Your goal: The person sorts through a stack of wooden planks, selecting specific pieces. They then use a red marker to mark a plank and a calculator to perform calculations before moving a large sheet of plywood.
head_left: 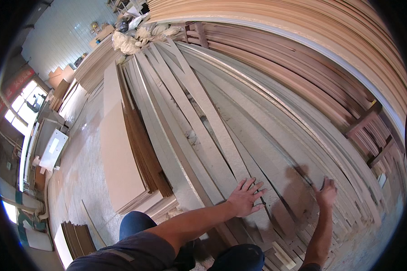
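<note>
My left hand [246,197] lies with its fingers spread on a long, flat grey-brown board strip [212,122], one of several in a wide, loosely fanned stack. Nothing is held in it. To its right, my right hand [326,193] is at a wide grey board [262,149] in the same stack. Its fingers are bent and drawn together near the board's edge, and what they grip, if anything, is hidden. Shadows fall across the boards between the hands. Short strip ends [282,255] show below my left hand.
At the left stands a stack of brown panels [117,149]. Long tan boards [276,13] lie on a rack at the upper right, above darker reddish boards [294,72]. Crumpled pale sacks [126,43] sit at the far end. A white metal box [54,147] stands by the left wall.
</note>
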### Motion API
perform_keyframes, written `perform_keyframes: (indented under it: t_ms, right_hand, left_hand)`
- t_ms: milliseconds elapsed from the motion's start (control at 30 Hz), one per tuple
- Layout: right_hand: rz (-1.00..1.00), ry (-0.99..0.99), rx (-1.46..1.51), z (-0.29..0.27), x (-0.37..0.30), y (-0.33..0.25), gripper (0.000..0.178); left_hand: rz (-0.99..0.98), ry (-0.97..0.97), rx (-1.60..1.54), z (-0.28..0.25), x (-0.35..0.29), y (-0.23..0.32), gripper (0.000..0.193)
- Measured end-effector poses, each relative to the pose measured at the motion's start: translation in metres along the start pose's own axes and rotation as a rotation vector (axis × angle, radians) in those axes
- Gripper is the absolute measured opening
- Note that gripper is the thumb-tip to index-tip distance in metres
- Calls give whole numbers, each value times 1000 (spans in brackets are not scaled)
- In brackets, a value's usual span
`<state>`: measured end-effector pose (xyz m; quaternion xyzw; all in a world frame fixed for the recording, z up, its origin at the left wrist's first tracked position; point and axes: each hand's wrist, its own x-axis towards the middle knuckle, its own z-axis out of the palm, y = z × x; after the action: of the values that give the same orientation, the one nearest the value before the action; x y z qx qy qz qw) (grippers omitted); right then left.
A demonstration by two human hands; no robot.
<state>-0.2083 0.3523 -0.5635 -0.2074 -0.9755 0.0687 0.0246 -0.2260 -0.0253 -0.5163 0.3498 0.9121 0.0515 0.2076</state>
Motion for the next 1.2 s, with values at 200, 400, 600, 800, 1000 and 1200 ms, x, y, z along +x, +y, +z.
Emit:
perform_keyframes:
  t_ms: [200, 400, 600, 800, 1000, 1200]
  right_hand:
    - [143, 413, -235, -57, 68, 30, 51]
    - [-101, -119, 246, -27, -41, -47, 58]
    - [-385, -253, 266, -43, -176, -136, 80]
    - [-442, -288, 267, -26, -187, -142, 74]
    - [-373, -305, 283, -17, -186, -146, 66]
    - [-300, -300, 114, -63, -137, -127, 62]
  left_hand:
    - [1, -5, 13, -1, 6, -1, 66]
    - [2, 9, -8, -4, 0, -6, 66]
    - [11, 54, -1, 6, 6, -4, 66]
    - [23, 132, -33, 9, 2, -7, 67]
    - [78, 184, -64, 2, 7, -10, 68]
    - [288, 439, -404, -25, 19, -29, 69]
